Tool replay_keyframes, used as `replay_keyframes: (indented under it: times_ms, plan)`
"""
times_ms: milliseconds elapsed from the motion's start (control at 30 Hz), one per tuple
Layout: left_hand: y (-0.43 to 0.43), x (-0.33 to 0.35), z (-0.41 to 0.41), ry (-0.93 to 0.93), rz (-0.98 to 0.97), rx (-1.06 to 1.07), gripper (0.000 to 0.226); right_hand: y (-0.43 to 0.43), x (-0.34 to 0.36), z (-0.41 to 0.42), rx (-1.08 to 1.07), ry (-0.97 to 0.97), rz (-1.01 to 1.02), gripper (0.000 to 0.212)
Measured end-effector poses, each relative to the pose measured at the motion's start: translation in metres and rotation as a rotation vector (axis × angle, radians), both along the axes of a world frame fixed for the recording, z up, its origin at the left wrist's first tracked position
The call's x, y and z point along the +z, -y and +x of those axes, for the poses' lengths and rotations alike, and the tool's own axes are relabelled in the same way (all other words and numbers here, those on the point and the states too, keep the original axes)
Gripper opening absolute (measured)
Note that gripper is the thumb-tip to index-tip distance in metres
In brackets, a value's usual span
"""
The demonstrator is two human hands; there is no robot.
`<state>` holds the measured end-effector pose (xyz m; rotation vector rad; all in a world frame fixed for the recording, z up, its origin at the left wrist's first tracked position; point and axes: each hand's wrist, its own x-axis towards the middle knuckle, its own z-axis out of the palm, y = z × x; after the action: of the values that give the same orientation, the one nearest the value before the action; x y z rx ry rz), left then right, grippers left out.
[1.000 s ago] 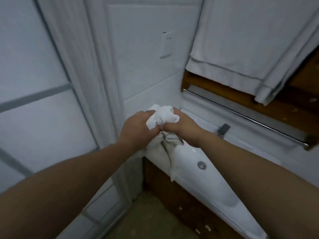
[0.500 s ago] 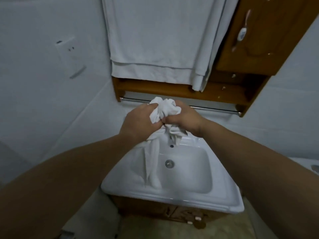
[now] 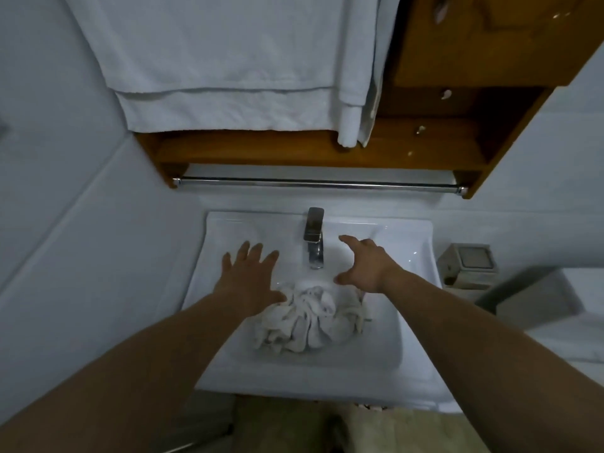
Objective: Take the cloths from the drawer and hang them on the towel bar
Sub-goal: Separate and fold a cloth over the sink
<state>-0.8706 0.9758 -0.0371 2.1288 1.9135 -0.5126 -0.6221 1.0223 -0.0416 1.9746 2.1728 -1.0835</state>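
— While the crumpled white terry cloth (image 3: 310, 318) lies heaped in the white ceramic sink (image 3: 294, 371), just this side of the chrome faucet (image 3: 314, 237), both hands hover with nothing in them.
— Grip check?
— Left hand (image 3: 248, 279): fingers spread flat, grip apart, thumb edge at the heap's left shoulder, touching it or as good as. Right hand (image 3: 362, 266): fingers loosely fanned, grip apart too, above the heap's far right corner, beside the faucet.
— Who's closer?
— Left, I'd say. That cloth sits toward the person from both palms, bunched, no real long axis, a bit wider across than deep.
— And the target?
— Long chrome towel bar (image 3: 310, 184), running left to right beyond the faucet, bare, under the brown wooden cabinet (image 3: 425, 142). By my reckoning the lift goes up and away.
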Motion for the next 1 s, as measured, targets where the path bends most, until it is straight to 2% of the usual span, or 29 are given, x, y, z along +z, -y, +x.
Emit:
replay_keyframes:
  times_ms: [167,300,567,733,833,1000]
  plan:
    - [-0.013,-0.027,0.003,-0.044,-0.031,0.008,0.101,-0.001,-0.031,0.021,0.047,0.043,-0.058,0.101]
    - [-0.023,-0.054,0.004,-0.003,-0.061,0.008,0.101,0.009,-0.050,0.026,0.013,0.001,-0.056,0.096]
    - [-0.031,-0.128,-0.008,0.094,-0.155,-0.059,0.096,0.024,-0.093,0.012,-0.030,0.085,-0.074,0.087]
    - [-0.034,-0.175,-0.024,0.100,-0.098,-0.152,0.083,0.019,-0.142,-0.023,-0.012,0.086,-0.073,0.079]
    - [-0.037,-0.203,-0.029,0.084,-0.034,-0.185,0.084,0.018,-0.173,-0.045,0.053,0.101,-0.080,0.073]
    - [-0.035,-0.243,-0.021,0.134,0.075,-0.284,0.087,0.010,-0.233,-0.066,0.043,0.181,-0.069,0.062]
